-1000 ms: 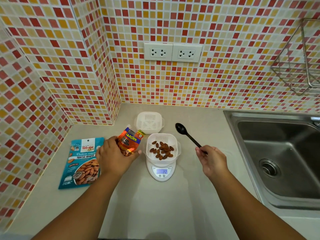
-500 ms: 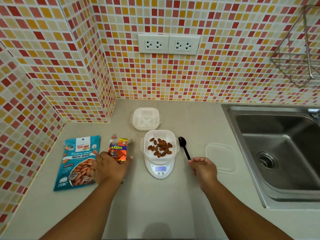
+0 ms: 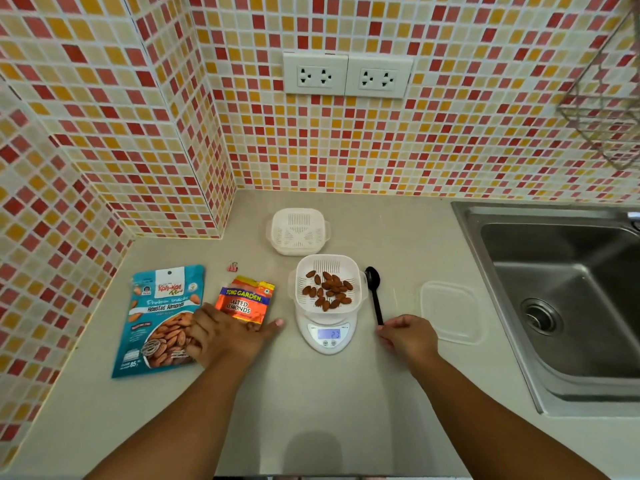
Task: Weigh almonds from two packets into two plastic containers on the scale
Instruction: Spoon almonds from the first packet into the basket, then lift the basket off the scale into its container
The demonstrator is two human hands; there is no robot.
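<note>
orange packet now lying flat

Wall tiles: small mosaic of red, orange, yellow and cream. Counter: plain beige. Containers, one on the scale and one behind: white, slotted. Almonds: brown. Spoon: black. Packets: teal (white label panel) and orange with a blue band. Sink: grey steel.

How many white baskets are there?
2: one basket sits empty near the wall, the other basket sits on the scale with almonds inside.
</note>
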